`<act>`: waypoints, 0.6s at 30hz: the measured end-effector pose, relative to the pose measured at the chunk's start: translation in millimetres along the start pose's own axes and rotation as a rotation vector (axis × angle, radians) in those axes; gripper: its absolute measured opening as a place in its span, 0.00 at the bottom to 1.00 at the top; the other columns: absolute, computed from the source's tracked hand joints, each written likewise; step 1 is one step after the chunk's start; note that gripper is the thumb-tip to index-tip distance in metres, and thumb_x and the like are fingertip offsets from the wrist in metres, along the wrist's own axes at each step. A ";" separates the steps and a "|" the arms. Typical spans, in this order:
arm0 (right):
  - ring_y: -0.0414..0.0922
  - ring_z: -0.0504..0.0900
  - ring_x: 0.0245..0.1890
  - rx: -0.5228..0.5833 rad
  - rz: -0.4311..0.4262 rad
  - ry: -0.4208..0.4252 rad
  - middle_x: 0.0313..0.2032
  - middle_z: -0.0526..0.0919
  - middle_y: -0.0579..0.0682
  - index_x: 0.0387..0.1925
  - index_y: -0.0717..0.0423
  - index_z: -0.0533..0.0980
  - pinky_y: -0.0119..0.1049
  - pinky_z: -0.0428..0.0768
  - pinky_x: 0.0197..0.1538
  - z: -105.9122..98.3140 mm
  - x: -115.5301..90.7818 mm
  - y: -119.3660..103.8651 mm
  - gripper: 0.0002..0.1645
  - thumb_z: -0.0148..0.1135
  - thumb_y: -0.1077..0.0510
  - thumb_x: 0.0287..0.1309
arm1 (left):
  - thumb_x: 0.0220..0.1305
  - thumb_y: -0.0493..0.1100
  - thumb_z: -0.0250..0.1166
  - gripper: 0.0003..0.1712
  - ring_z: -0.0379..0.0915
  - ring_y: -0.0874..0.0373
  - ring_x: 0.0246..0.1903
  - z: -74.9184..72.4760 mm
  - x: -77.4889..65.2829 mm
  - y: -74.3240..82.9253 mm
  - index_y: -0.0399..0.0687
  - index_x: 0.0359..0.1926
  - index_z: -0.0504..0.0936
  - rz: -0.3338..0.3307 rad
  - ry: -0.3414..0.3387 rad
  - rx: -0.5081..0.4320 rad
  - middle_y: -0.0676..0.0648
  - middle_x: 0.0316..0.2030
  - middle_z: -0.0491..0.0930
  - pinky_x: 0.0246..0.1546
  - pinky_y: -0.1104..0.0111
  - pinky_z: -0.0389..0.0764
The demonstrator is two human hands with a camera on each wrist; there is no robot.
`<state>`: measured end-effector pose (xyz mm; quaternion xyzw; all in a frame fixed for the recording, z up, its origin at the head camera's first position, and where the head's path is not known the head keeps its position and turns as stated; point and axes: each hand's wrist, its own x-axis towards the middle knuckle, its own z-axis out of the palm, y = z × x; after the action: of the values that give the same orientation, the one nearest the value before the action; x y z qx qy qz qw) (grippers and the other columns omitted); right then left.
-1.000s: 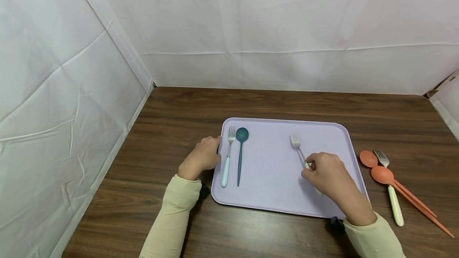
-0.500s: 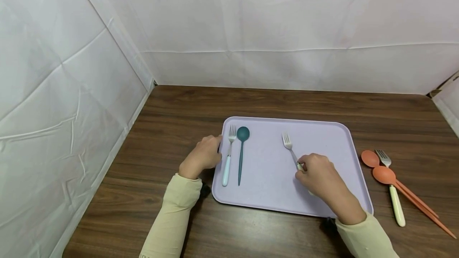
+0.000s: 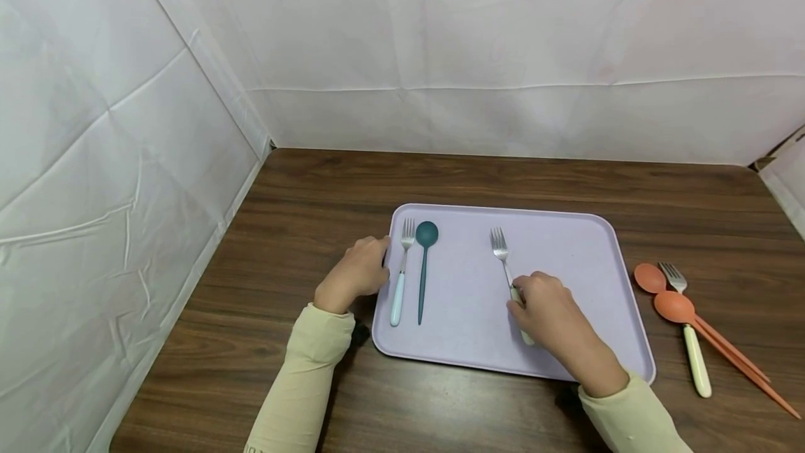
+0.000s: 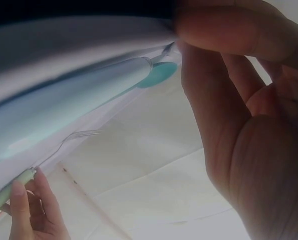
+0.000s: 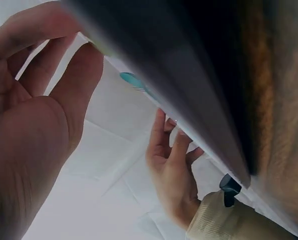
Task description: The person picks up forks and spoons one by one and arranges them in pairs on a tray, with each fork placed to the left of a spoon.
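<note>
With our right hand [image 3: 547, 310] pinching the middle fork [image 3: 499, 245], we moved it nearer the dark spoon [image 3: 427, 233], lining them up better, our left hand [image 3: 356, 274] spread against the tray [image 3: 465, 320].

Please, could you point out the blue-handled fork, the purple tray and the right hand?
Blue-handled fork [image 3: 399, 289]: head view, upper part of its handle.
Purple tray [image 3: 465, 299]: head view, bare part of its flat surface.
Right hand [image 3: 546, 307]: head view, back of the hand.

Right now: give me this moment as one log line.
left hand: at left rim of tray | right hand: holds green-handled fork | tray: blue-handled fork, teal spoon at left | right of tray: orange spoons
</note>
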<state>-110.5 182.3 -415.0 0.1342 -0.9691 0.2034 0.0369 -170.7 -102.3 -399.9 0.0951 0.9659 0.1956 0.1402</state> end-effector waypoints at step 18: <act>0.54 0.74 0.48 -0.070 -0.381 -0.145 0.50 0.73 0.59 0.53 0.66 0.74 0.47 0.74 0.47 -12.6 -25.7 16.1 0.36 0.74 0.53 0.42 | 0.59 0.33 0.57 0.32 0.67 0.46 0.52 -0.3 0.4 -0.8 0.36 0.66 0.63 0.025 0.008 0.006 0.35 0.55 0.69 0.51 0.54 0.69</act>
<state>-90.0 207.8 -412.9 0.3278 -0.9329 0.1485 0.0094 -171.3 -103.0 -400.0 0.1066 0.9659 0.1948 0.1335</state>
